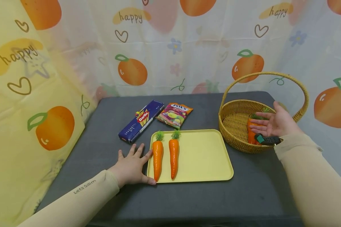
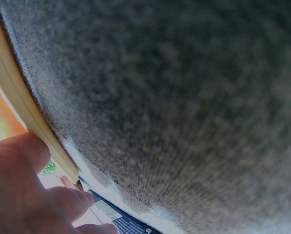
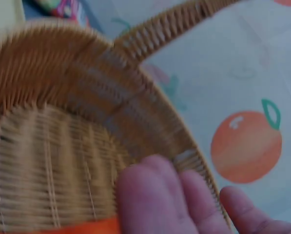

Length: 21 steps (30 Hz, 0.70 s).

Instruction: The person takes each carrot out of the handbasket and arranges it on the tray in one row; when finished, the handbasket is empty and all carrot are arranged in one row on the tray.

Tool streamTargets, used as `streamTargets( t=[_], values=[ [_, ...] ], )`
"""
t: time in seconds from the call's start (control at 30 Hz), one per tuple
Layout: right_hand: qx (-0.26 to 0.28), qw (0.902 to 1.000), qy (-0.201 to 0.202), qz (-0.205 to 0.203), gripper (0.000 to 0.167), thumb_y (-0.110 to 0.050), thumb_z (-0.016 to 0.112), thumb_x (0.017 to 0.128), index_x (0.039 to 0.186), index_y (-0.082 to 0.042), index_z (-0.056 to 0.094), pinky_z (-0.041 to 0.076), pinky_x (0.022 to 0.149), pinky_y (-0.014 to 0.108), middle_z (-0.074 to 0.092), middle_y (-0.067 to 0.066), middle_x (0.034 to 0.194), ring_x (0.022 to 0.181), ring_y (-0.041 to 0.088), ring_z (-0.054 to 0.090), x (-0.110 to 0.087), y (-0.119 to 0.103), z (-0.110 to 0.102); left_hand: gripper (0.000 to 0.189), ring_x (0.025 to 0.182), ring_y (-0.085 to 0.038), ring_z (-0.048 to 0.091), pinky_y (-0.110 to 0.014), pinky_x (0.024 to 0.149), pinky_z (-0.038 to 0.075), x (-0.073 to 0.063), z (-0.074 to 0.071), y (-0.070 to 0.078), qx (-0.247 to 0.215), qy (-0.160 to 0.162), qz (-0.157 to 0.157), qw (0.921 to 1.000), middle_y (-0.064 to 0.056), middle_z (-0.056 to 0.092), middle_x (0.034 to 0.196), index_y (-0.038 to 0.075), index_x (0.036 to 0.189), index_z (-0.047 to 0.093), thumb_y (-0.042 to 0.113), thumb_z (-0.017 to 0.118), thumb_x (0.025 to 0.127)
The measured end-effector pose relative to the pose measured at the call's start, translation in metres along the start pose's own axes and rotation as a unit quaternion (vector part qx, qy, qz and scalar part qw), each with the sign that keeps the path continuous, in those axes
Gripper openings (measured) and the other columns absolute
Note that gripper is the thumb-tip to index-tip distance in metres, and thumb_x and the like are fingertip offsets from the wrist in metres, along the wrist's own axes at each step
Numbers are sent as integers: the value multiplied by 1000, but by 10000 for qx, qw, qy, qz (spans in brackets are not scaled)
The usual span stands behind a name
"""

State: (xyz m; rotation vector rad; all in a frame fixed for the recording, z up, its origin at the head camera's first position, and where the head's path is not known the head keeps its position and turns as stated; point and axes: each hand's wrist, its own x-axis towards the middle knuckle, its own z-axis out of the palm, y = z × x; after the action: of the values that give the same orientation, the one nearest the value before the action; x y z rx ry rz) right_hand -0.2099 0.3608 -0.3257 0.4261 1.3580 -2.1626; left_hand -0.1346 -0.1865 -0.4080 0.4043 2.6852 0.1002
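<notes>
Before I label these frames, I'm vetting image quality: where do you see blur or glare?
Head view: mostly crisp, Barilla spaghetti box lettering readable, small shine on the carrots; left wrist view: dark grey tablecloth soft toward the top, glare inside the yellow tray; right wrist view: wicker basket smeared, as if by motion.
</notes>
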Motion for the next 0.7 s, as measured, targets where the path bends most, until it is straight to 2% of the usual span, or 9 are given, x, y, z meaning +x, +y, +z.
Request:
streamTargets(
  t=[0.1, 0.17, 0.37, 0.43, 0.47, 0.53, 0.6, 0.67, 0.7],
  values=[
    [75, 9998, 86, 132, 97, -85, 10, 100, 170, -29, -28, 64, 93, 43, -7, 13, 186, 96, 32, 77, -2, -1, -12, 132, 168, -56, 10, -96, 116, 4, 0, 0, 0, -14, -15, -11, 10000, -22, 16, 184, 27, 176, 33, 94, 76, 71],
    [47, 9996, 189, 184, 99, -86, 9, 99, 169, -29, -31, 65, 89, 39, -25, 3, 183, 92, 32, 78, -2, 0, -15, 132, 168, -56, 10, -95, 116, 4, 0, 1, 0, -9, -17, -22, 10000, -22, 16, 184, 27, 176, 32, 94, 76, 71],
    [-333, 9979, 512, 221, 98, -83, 4, 99, 167, -24, -34, 60, 76, 31, -27, 5, 182, 89, 26, 77, 3, -1, -15, 132, 169, -56, 9, -95, 116, 4, 1, 1, -1, -10, -20, -46, 10000, -22, 16, 185, 27, 176, 32, 94, 76, 71],
    [-372, 9972, 604, 223, 97, -82, 5, 99, 167, -24, -34, 61, 81, 32, -25, 5, 182, 98, 24, 74, 6, -1, -14, 131, 169, -56, 9, -96, 116, 3, 1, 0, 0, -32, -26, -38, 10000, -21, 16, 185, 27, 176, 33, 94, 76, 71],
    [-452, 9969, 614, 209, 96, -81, 4, 100, 167, -23, -34, 60, 86, 34, -24, 6, 182, 113, 31, 73, 7, -1, -13, 131, 169, -56, 9, -96, 116, 3, 1, 0, 0, -33, -28, -32, 10000, -21, 16, 185, 27, 176, 33, 94, 76, 72],
    [-647, 9957, 650, 121, 95, -79, 4, 102, 167, -21, -33, 55, 113, 42, -22, 9, 182, 144, 43, 58, 12, 1, -10, 131, 169, -56, 9, -96, 116, 3, 1, -1, 0, -31, -37, -37, 10000, -21, 16, 185, 27, 176, 33, 94, 76, 71],
    [-896, 9936, 686, -6, 91, -75, 4, 105, 165, -21, -36, 35, 132, 51, -22, 10, 182, 166, 48, 28, 19, 2, -5, 131, 169, -56, 9, -96, 116, 3, 0, -1, 1, -30, -43, -52, 10000, -21, 16, 185, 28, 176, 33, 94, 76, 71],
    [-1085, 9917, 682, -101, 87, -71, 3, 108, 165, -19, -36, 14, 138, 56, -22, 14, 182, 170, 43, 4, 26, 5, 1, 131, 169, -56, 9, -95, 116, 3, 0, -1, 1, -23, -51, -68, 10000, -21, 16, 185, 28, 176, 33, 94, 76, 71],
    [-993, 9925, 702, -114, 86, -69, 6, 109, 166, -19, -36, 8, 138, 57, -23, 14, 182, 170, 43, 2, 30, 7, 4, 131, 169, -56, 9, -95, 116, 3, 0, -1, 1, -24, -54, -76, 10000, -21, 16, 185, 28, 176, 33, 94, 76, 71]
  ],
)
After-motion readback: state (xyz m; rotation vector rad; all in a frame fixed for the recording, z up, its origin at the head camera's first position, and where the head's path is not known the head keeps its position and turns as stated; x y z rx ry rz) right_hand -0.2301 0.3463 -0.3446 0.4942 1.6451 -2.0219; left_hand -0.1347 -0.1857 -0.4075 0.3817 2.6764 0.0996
